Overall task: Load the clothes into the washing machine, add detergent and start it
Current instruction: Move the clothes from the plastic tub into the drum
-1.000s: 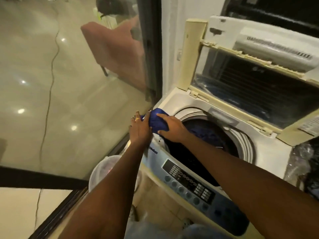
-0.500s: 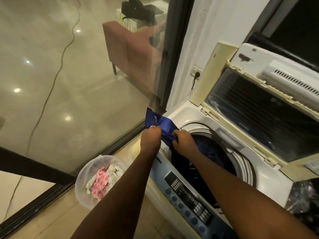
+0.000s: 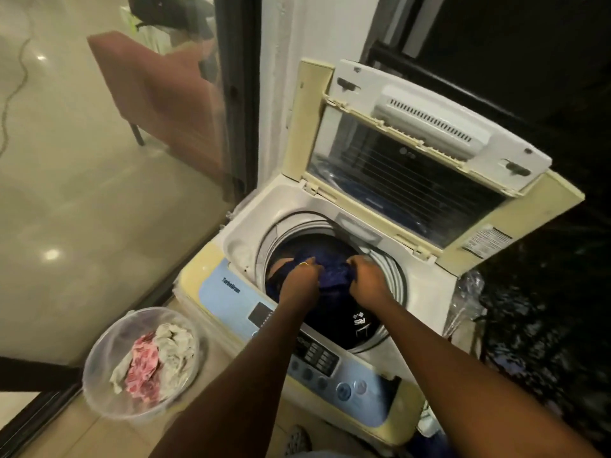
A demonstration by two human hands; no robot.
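Inside the open drum of the washing machine (image 3: 251, 226), the left hand (image 3: 302, 277) and right hand (image 3: 365, 280) each grip a bunched blue cloth (image 3: 334, 271), while a bowl (image 3: 99, 355) of clothes sits left of the machine.

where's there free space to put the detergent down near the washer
Bare floor lies between the clear basin and the washing machine. The machine's top deck, left of the drum, is bare too. The drum opening is crowded: left hand and right hand both grip the blue garment. The right side is cluttered and dark.
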